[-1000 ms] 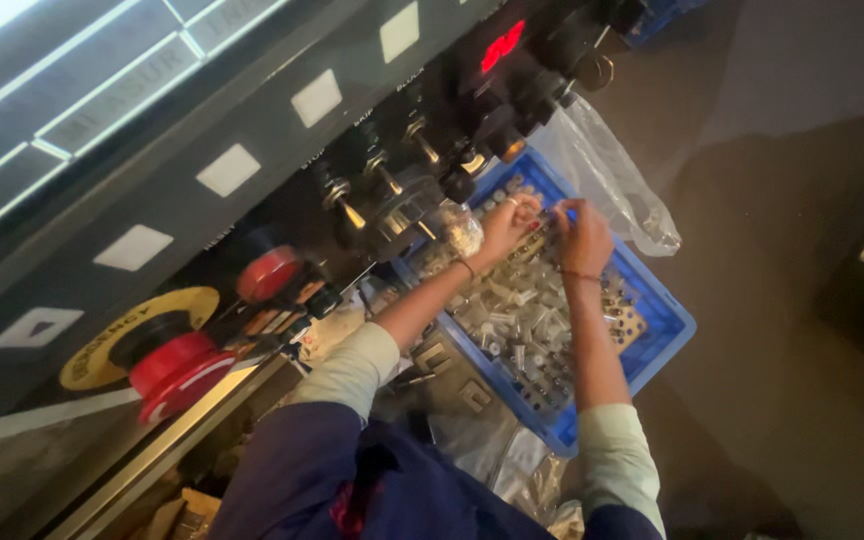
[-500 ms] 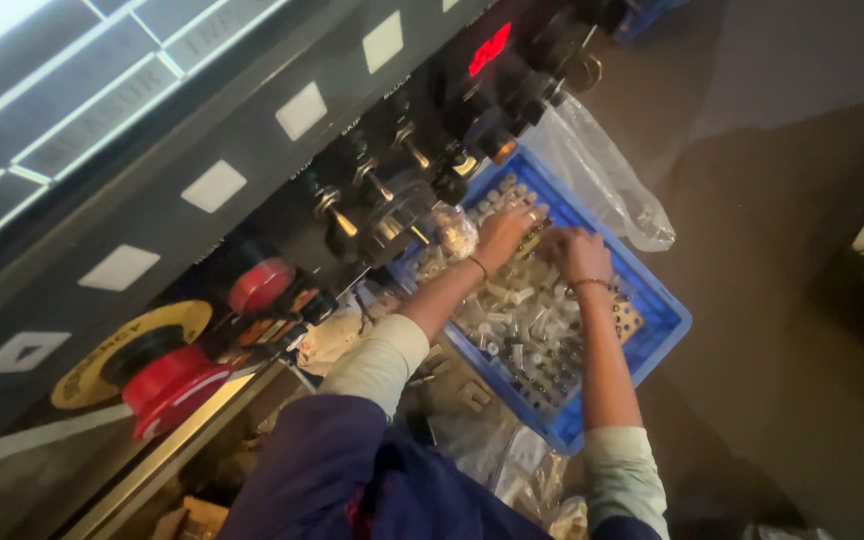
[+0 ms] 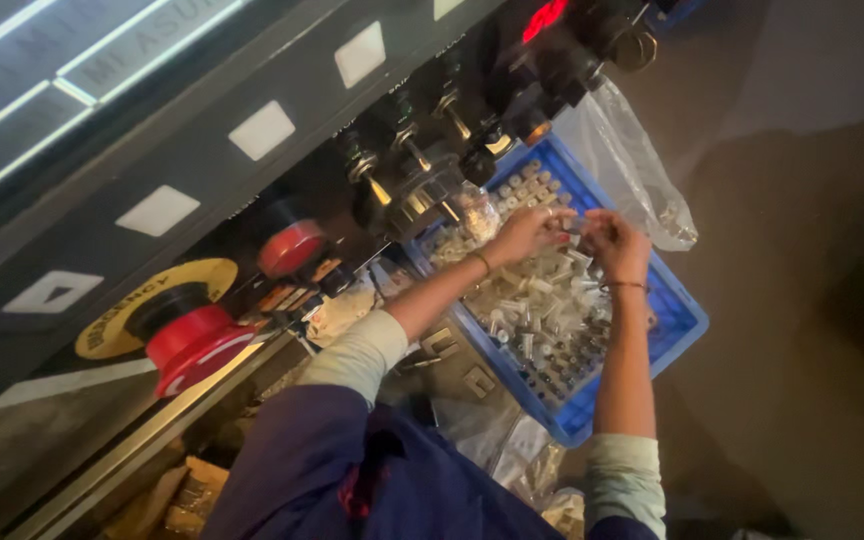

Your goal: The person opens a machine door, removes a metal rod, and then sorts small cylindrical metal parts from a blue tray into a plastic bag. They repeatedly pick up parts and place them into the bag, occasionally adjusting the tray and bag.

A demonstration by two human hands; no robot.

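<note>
A blue plastic crate holds several small pale cylindrical parts. Both my hands hover over its far half. My left hand and my right hand meet fingertip to fingertip, both pinching one small pale part between them. Each wrist wears a thin bangle. Pale sleeves cover my forearms.
A dark machine panel with several levers and knobs runs along the left of the crate. A large red mushroom button in a yellow ring and a smaller red button sit on it. A clear plastic bag lies beyond the crate. Dark floor at right.
My right hand has moved in from the crate's middle to meet my left hand, and the two now pinch a small part together. The view has shifted slightly.
</note>
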